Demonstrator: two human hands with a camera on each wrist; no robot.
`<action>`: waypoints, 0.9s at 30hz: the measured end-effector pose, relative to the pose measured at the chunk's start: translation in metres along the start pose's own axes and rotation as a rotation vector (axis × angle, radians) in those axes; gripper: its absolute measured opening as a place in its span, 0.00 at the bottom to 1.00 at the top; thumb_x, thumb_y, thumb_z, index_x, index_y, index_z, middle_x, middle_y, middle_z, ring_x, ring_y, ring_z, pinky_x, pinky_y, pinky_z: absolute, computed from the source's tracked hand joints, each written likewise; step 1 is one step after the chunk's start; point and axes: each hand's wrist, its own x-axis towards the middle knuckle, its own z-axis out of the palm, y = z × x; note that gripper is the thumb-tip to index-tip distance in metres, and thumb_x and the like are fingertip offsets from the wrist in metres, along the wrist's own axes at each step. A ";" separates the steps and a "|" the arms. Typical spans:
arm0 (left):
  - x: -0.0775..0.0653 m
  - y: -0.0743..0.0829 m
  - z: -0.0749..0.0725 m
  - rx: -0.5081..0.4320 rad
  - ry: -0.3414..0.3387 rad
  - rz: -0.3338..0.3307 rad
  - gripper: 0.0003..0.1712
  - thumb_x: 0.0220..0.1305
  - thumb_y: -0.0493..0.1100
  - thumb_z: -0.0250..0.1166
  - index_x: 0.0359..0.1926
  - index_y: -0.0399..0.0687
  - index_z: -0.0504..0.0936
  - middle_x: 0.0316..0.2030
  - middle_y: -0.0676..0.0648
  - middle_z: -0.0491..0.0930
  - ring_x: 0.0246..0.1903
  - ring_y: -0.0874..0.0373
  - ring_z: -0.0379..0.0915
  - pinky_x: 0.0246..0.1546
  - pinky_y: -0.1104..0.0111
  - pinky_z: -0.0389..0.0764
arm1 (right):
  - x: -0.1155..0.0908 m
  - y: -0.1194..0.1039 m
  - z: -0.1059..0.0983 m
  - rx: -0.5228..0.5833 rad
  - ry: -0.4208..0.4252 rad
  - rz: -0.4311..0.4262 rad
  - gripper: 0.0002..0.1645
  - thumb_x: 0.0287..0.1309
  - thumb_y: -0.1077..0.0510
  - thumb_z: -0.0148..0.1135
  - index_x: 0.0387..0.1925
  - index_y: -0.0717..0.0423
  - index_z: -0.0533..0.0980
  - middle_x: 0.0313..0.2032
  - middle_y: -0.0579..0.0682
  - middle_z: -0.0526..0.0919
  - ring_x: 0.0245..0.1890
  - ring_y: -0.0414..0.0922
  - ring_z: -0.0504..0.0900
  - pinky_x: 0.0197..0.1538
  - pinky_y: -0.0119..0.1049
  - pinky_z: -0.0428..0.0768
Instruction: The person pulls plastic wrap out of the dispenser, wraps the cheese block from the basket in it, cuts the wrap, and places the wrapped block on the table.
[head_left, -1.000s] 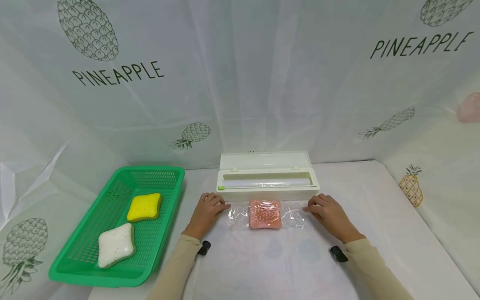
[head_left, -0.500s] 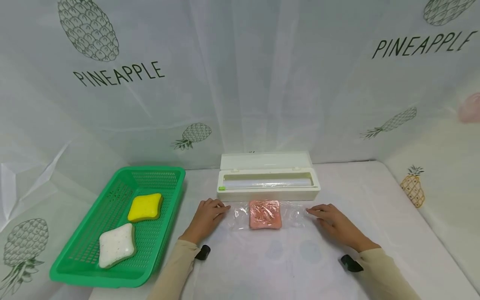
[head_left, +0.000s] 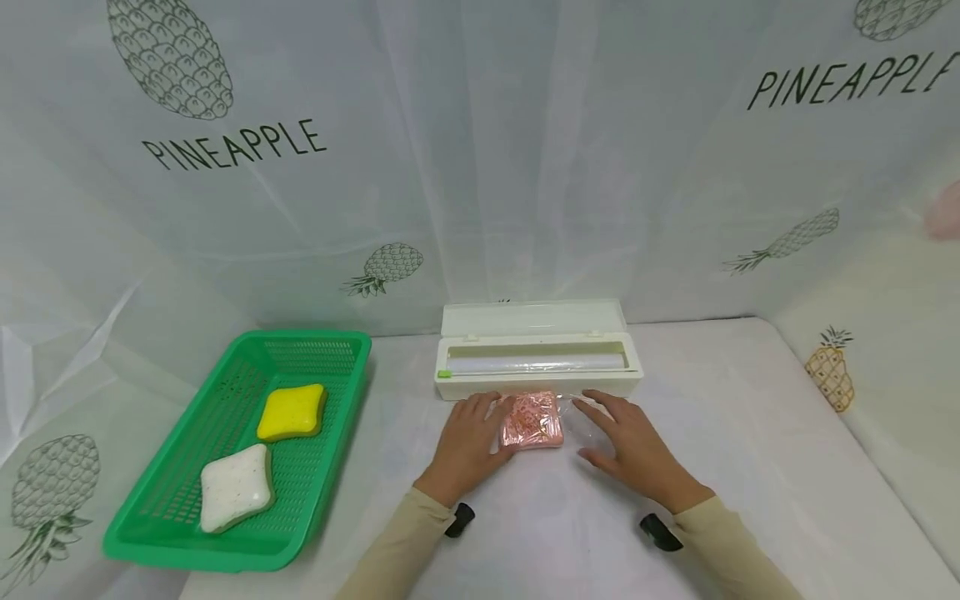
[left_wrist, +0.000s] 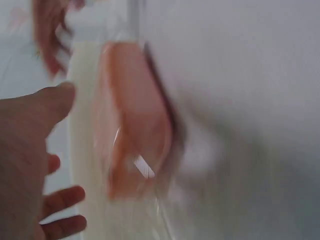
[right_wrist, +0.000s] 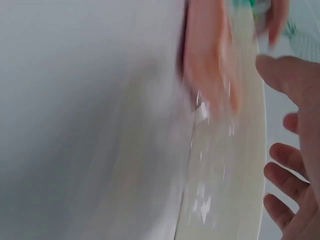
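A pink slice-shaped block [head_left: 534, 422], like a piece of toast, lies on the table under clear cling film [right_wrist: 205, 200]. The film stretches out beyond its sides. My left hand [head_left: 467, 446] is at the block's left side, its fingers spread and relaxed; in the head view it hides that end of the film. In the blurred left wrist view, thumb and fingers stand apart beside the block [left_wrist: 135, 115]. To the right, my right hand [head_left: 636, 450] hovers by the film's right end with parted fingers, gripping nothing. Whether either hand touches the film, I cannot tell.
Just behind the block stands a white cling film dispenser [head_left: 558, 385], its lid raised and a roll inside. On the left, a green basket [head_left: 303, 533] holds a yellow slice-shaped block [head_left: 291, 412] and a white one [head_left: 236, 488]. A pineapple-print curtain [head_left: 510, 167] closes off the back.
Both hands have left the film's outer ends and come inward, the left one up to the block. The right hand first drew slightly outward. The block sits a little nearer the dispenser.
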 end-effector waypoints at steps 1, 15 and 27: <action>0.003 0.007 0.004 0.034 -0.029 0.006 0.47 0.52 0.67 0.63 0.67 0.50 0.61 0.60 0.46 0.65 0.59 0.50 0.60 0.58 0.56 0.60 | 0.006 -0.005 0.006 -0.009 -0.013 -0.015 0.47 0.44 0.43 0.69 0.65 0.54 0.63 0.63 0.55 0.64 0.59 0.53 0.64 0.55 0.53 0.62; 0.004 0.024 0.028 0.196 -0.081 0.038 0.38 0.54 0.55 0.67 0.65 0.53 0.66 0.65 0.49 0.63 0.64 0.53 0.56 0.62 0.59 0.57 | 0.020 -0.029 0.045 -0.212 -0.065 -0.007 0.35 0.47 0.48 0.67 0.57 0.59 0.72 0.57 0.54 0.72 0.54 0.54 0.70 0.57 0.51 0.62; -0.005 0.013 0.014 -0.045 -0.084 0.219 0.30 0.52 0.32 0.62 0.58 0.56 0.72 0.66 0.54 0.59 0.68 0.52 0.47 0.65 0.59 0.51 | 0.005 -0.081 0.030 -0.134 -0.043 0.071 0.25 0.45 0.41 0.67 0.39 0.55 0.79 0.34 0.47 0.74 0.43 0.50 0.72 0.53 0.47 0.65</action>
